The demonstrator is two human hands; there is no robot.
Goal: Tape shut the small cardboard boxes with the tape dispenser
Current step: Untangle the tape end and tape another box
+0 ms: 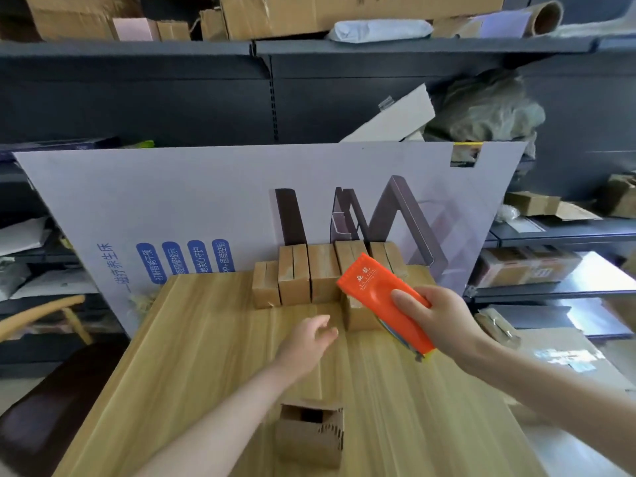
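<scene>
Boxes (323, 275) line the table's (206, 356) far edge; my right hand (437, 320) grips the orange tape dispenser (378, 297), my left hand (306, 342) hovers relaxed.

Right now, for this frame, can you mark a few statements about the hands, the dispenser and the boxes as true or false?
1. The right hand grips the orange tape dispenser. True.
2. The left hand holds a small box. False: its fingers are relaxed and it holds nothing.
3. A row of small cardboard boxes stands at the far edge of the wooden table. True.
4. The nearest cardboard box is taped shut. False: its top is open.
</scene>
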